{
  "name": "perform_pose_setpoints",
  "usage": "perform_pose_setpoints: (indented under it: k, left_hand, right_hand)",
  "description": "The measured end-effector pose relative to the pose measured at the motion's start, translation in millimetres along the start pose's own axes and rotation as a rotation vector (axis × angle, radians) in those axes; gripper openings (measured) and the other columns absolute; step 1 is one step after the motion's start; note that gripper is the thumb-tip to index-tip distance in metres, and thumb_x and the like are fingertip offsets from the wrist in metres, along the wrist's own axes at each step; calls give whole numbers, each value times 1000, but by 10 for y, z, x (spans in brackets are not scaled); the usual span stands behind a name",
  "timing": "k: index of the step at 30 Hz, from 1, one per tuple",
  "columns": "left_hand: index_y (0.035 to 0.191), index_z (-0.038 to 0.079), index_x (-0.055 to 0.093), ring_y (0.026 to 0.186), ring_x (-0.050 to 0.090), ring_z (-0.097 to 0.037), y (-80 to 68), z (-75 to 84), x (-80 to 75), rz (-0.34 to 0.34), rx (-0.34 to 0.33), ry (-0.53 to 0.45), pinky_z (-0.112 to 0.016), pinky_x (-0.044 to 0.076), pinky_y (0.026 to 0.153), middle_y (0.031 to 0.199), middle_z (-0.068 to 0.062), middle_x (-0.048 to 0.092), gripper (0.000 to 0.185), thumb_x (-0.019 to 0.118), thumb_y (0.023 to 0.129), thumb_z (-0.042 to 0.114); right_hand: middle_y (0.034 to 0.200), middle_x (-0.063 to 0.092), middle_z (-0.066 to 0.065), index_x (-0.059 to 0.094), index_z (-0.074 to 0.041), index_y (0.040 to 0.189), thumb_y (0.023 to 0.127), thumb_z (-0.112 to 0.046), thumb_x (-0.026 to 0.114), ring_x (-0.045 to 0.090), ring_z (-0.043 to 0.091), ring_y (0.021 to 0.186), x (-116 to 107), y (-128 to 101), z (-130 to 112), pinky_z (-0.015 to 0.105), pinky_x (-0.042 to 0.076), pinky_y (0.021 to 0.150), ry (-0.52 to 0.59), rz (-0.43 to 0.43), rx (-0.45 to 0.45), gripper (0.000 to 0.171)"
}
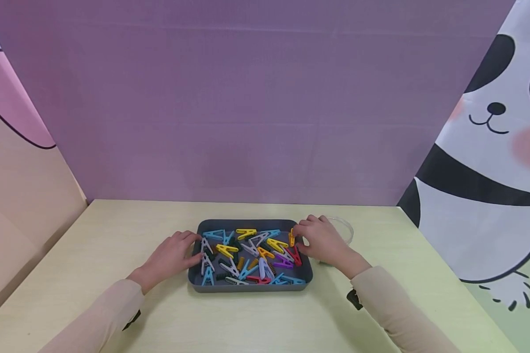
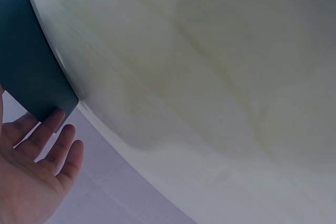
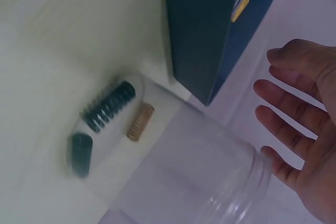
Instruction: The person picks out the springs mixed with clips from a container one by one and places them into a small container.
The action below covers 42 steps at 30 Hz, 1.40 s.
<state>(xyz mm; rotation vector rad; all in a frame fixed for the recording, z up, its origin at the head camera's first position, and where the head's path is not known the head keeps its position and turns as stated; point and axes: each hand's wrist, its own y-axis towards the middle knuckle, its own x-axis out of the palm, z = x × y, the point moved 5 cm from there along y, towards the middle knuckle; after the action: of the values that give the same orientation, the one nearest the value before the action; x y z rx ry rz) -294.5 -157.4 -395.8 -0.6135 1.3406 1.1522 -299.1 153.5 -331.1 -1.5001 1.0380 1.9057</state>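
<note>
A purple backdrop is standing behind the pale yellow-green table [image 1: 115, 230], with a panda curtain [image 1: 490, 162] hanging on the right, and I am sitting at the near edge with both arms reaching forward. The dark grey tray [image 1: 250, 287] is lying in the middle of the table, heaped with colourful clothes pegs [image 1: 247, 255] and a few small springs. My left hand [image 1: 172, 255] is resting against the tray's left wall with fingers relaxed and nearly straight, gripping nothing; the left wrist view is showing those fingertips [image 2: 52, 124] just touching the tray's corner. My right hand [image 1: 322, 240] is hovering at the tray's far right corner, and from the head view I cannot tell whether its fingertips are touching the orange peg [image 1: 292, 239] there; the right wrist view is showing its fingers [image 3: 289, 129] spread wide and holding nothing. A clear jar [image 3: 210, 177] is lying just right of the tray, beneath that hand, with a dark spring [image 3: 107, 107], a tan spring [image 3: 139, 121] and a small dark piece showing by its base. I am thinking the jar could roll away if my right hand is brushing it, since it is lying on its side. The tray could also be sliding right under my left hand's push, bumping the jar, and the tangled pegs might be spilling over the low rim.
</note>
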Motion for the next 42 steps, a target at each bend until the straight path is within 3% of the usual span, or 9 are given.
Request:
perform_pose_setpoints:
  k: [11,19,27,42]
  left_hand:
    - [115,6,58,106,55,-30,28,-40,67,-7,-3,-11,-47,46,91,117,-12,59,45,63,82,38]
    - [116,8,58,108,54,-30,45,-57,93,-22,-20,-12,-47,45,93,118,-11,59,46,63,82,39]
    - [116,7,58,107,54,-29,43,-53,90,-28,-25,-14,-47,45,92,118,-11,59,46,63,82,38]
    - [116,7,58,107,54,-30,29,-36,65,-13,-14,-19,-46,45,92,118,-12,59,46,64,82,37]
  right_hand:
    - [84,65,-5,68,-17,91,73,-23,74,49,14,77,254,34,-201,32,42,69,26,-57,-65,21]
    - [95,67,-3,68,-18,96,75,-25,72,58,21,99,364,22,-326,45,47,85,55,-109,-112,22]
    - [91,66,-6,67,-19,94,75,-30,72,53,15,87,464,20,-416,33,42,71,37,-109,-177,22]
    - [98,67,-6,67,-19,99,75,-30,74,55,16,94,490,91,-444,50,41,94,61,-249,-146,28]
